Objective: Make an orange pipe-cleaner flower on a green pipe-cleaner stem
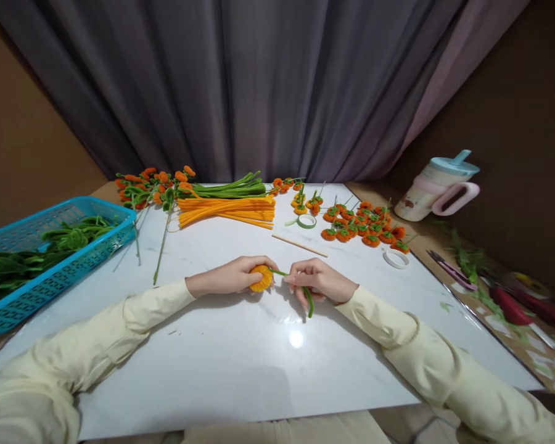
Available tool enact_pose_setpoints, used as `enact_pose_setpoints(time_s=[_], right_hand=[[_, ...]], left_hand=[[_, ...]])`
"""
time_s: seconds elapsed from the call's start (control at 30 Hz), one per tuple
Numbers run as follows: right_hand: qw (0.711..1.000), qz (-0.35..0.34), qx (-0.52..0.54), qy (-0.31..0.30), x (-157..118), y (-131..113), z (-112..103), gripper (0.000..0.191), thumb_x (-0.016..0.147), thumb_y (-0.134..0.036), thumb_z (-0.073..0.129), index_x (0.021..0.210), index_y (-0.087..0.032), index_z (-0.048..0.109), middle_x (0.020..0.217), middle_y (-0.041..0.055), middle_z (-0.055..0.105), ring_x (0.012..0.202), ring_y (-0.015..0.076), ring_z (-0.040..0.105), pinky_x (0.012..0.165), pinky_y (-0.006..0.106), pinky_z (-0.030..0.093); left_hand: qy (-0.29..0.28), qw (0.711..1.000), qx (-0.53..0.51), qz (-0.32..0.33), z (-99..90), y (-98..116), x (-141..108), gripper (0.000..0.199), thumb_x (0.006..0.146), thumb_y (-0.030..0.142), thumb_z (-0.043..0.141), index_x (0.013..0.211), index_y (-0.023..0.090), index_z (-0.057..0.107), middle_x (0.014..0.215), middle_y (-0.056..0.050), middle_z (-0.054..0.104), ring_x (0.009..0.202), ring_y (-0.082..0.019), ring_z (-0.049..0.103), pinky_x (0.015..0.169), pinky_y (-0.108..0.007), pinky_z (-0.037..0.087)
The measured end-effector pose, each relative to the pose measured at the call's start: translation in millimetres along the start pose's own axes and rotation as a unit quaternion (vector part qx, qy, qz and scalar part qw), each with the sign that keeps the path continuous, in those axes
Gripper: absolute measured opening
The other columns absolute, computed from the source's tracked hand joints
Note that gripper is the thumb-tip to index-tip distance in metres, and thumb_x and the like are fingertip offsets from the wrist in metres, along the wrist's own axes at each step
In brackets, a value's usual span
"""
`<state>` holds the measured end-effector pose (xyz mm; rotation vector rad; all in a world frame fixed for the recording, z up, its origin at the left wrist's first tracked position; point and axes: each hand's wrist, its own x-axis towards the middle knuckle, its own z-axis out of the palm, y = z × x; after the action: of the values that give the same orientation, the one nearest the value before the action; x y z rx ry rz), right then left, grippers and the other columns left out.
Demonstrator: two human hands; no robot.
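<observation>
My left hand (240, 275) is closed on a round, ribbed orange-yellow flower head (261, 279), with the thumb across it. A green fuzzy stem (310, 303) runs from the flower head to my right hand (315, 280), which pinches it between thumb and fingertips. The stem's free end curves down below the right fingers. Both hands are over the white tabletop (231, 370). Behind them are a bundle of orange fuzzy stems (226, 211), a bundle of green ones (235, 187) and a thin wooden stick (300, 245).
A blue basket (124, 231) of green leaves stands at left. Finished orange flowers (163, 179) lie back left; many flower heads (370, 240) lie right, near green tape (306, 221) and a white ring (396, 259). A tumbler (420, 191), pliers (453, 270) and red-handled tools (511, 306) are far right.
</observation>
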<state>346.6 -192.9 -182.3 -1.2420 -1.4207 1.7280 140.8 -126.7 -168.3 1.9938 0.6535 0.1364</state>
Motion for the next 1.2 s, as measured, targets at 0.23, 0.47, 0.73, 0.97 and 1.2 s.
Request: enact_pose_setpoints(time_s=[0.23,0.47,0.73,0.97,1.2], right_hand=[[0.998,-0.034,-0.034,0.038,4.8,4.2,3.9,0.038,0.074,-0.050,0.061,0.069,-0.014,0.053,0.047,-0.0003,0.059,0.032,0.0045,0.036,0.032,0.018,0.025],[0.973,-0.111,-0.182,0.088,6.2,8.2,23.7,0.033,0.079,-0.050,0.057,0.079,-0.017,0.051,0.060,-0.0013,0.059,0.055,0.0096,0.048,0.053,0.021,0.038],[0.965,-0.116,-0.219,0.089,5.8,13.0,18.1,0.025,0.083,-0.042,0.053,0.081,-0.017,0.053,0.049,-0.0045,0.052,0.045,0.0086,0.039,0.047,0.020,0.033],[0.935,-0.161,-0.283,0.142,7.4,16.8,17.6,0.018,0.086,-0.036,0.050,0.084,-0.019,0.052,0.052,-0.0032,0.055,0.046,0.0098,0.043,0.051,0.021,0.035],[0.879,-0.226,-0.378,0.184,3.2,18.4,21.2,0.012,0.090,-0.034,0.043,0.086,-0.022,0.045,0.061,-0.0008,0.060,0.049,0.0124,0.048,0.053,0.022,0.034]], left_hand=[[0.135,0.987,0.078,0.047,6.8,-19.4,6.7,0.019,0.074,0.017,0.047,0.080,0.012,0.064,0.068,0.000,0.061,0.059,-0.010,0.050,0.058,-0.019,0.038],[0.109,0.955,0.245,0.123,24.0,-18.9,2.7,0.023,0.085,0.017,0.040,0.087,0.014,0.063,0.082,-0.005,0.064,0.071,-0.015,0.055,0.066,-0.023,0.039],[0.064,0.993,0.059,0.084,11.4,-10.5,2.7,0.022,0.079,0.020,0.050,0.093,0.012,0.065,0.080,-0.004,0.065,0.070,-0.013,0.055,0.065,-0.022,0.042],[0.019,0.981,-0.194,-0.015,7.5,-3.5,2.3,0.033,0.082,0.043,0.055,0.091,0.011,0.057,0.078,-0.005,0.063,0.056,-0.011,0.057,0.052,-0.023,0.048],[-0.100,0.939,-0.325,-0.055,13.7,-7.4,5.4,0.041,0.085,0.052,0.049,0.090,0.012,0.053,0.089,-0.012,0.064,0.076,-0.022,0.067,0.050,-0.025,0.052]])
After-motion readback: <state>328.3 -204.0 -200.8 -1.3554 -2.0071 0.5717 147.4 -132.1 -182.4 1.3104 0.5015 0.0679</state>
